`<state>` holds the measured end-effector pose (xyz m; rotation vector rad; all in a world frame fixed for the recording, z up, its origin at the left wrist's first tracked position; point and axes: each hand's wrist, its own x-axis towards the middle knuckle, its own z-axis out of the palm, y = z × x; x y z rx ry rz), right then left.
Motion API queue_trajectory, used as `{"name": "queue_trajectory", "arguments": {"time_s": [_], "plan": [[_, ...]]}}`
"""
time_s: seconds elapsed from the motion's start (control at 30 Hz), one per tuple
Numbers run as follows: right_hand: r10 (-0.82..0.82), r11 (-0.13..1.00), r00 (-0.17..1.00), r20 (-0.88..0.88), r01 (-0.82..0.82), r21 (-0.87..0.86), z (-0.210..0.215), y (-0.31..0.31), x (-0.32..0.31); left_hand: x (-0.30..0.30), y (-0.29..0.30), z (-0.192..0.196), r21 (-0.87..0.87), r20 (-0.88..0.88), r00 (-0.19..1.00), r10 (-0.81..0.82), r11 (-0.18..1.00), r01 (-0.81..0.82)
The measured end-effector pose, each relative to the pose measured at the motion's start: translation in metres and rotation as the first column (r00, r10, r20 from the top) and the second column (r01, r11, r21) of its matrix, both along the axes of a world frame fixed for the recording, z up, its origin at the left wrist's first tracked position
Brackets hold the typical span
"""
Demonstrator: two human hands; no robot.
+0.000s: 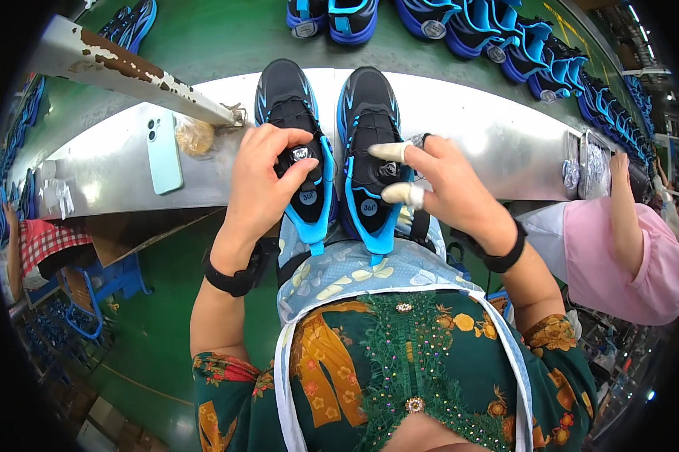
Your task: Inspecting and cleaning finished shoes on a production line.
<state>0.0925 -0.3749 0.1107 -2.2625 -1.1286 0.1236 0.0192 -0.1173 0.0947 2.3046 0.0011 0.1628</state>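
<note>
Two black sneakers with bright blue trim stand side by side before me, toes pointing away: a left-hand sneaker (283,83) and a right-hand sneaker (367,89). Each has a round lacing dial on its tongue. Thumb and forefinger of my left hand (260,177) close around the silver-faced dial (301,153) of the left-hand sneaker. White finger covers sit on the thumb and forefinger of my right hand (449,177); these two fingers flank the dark dial (388,172) of the other sneaker. Blue pull loops at both heels lie toward my apron.
The shoes rest on a white metal ledge (505,128) along a green belt (241,34). Left of them are a pale green phone (164,154), a tape roll (194,137) and a chipped metal post (140,71). More sneakers (475,30) line the belt. A person in pink (607,248) works at right.
</note>
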Motion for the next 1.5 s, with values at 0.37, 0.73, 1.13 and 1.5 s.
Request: {"name": "queue_trajectory", "arguments": {"time_s": [0.37, 0.73, 1.13, 1.5], "plan": [[-0.02, 1.0, 0.989, 0.146, 0.02, 0.0, -0.013, 0.006, 0.001, -0.002, 0.003, -0.006, -0.162, -0.057, 0.997, -0.051, 0.986, 0.041], [-0.063, 0.997, 0.987, 0.149, 0.057, 0.046, -0.02, 0.004, -0.002, -0.001, 0.013, -0.015, -0.506, -0.111, 0.989, -0.098, 0.862, 0.029], [-0.103, 0.994, 0.983, 0.153, 0.097, 0.049, -0.014, 0.001, -0.005, 0.0, 0.008, -0.003, -0.361, -0.122, 0.989, -0.082, 0.932, 0.033], [-0.08, 0.995, 0.975, 0.206, 0.066, 0.075, -0.019, 0.002, -0.002, -0.001, 0.004, 0.003, -0.274, -0.101, 0.987, -0.123, 0.957, 0.092]]}}
